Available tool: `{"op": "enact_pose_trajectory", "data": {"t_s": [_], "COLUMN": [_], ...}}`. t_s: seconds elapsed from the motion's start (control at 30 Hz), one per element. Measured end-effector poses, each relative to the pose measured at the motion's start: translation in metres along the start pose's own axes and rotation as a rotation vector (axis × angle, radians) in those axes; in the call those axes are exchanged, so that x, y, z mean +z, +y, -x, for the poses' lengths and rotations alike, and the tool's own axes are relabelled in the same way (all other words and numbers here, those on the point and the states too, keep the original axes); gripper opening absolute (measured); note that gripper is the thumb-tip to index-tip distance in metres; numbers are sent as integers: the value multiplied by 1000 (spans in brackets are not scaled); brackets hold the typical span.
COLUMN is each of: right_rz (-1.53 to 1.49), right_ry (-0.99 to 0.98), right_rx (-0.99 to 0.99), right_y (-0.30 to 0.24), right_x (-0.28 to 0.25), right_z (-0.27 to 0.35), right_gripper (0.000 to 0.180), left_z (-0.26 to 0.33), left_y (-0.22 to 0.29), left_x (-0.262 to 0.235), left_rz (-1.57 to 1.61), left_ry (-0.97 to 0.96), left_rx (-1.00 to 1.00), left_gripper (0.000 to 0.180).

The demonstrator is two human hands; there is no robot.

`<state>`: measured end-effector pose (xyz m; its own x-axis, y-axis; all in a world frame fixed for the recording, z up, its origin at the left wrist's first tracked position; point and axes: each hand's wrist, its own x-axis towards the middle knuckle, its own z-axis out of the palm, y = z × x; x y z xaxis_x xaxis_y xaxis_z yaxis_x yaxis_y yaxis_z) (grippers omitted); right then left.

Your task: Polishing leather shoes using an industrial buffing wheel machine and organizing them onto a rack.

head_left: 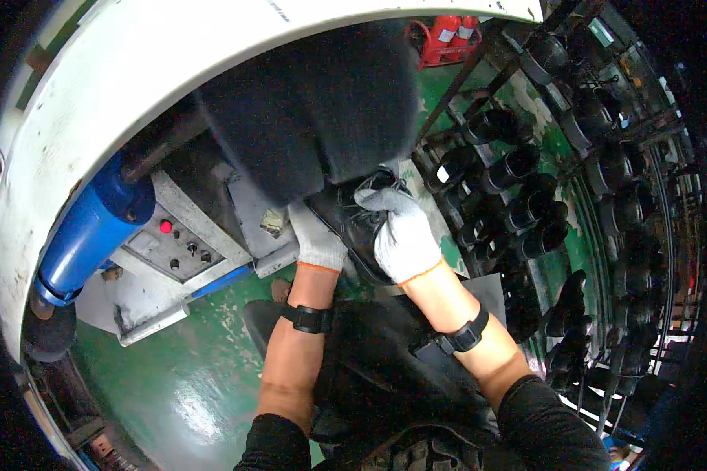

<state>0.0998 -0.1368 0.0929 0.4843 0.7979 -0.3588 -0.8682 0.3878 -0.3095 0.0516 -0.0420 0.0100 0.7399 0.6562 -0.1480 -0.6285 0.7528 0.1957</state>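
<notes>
A black lace-up shoe (355,234) is held up before me, just below a large dark drum (310,102) that looks blurred. My left hand (319,239), in a white knit glove with an orange cuff edge, grips the shoe from its left side; the shoe and drum hide most of those fingers. My right hand (407,234), gloved alike, is closed over the shoe's upper near the laces, with bent fingers at its opening. The drum's lower edge meets or overlaps the shoe's far end; I cannot tell whether they touch.
A white curved machine hood (94,86) arches overhead. At left are a blue cylinder (94,224) and a panel with a red button (166,227). Racks of black shoes (518,169) stand close on the right. Red fire extinguishers (448,39) stand far back on the green floor (188,377).
</notes>
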Motion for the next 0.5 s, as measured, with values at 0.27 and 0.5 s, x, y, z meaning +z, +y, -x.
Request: {"op": "enact_pose_trajectory", "data": {"t_s": [0.27, 0.5], "right_rz": [161, 293], "right_ry": [20, 35], "right_rx": [-171, -191], "right_y": [32, 28], "right_x": [-12, 6], "right_z": [47, 147], "right_gripper": [30, 30], "left_z": [47, 120], "left_y": [-6, -20], "left_x": [30, 40], "left_rz": [136, -19], "left_ry": [-100, -118], "left_rx": [-123, -168], "left_gripper": [57, 68]}}
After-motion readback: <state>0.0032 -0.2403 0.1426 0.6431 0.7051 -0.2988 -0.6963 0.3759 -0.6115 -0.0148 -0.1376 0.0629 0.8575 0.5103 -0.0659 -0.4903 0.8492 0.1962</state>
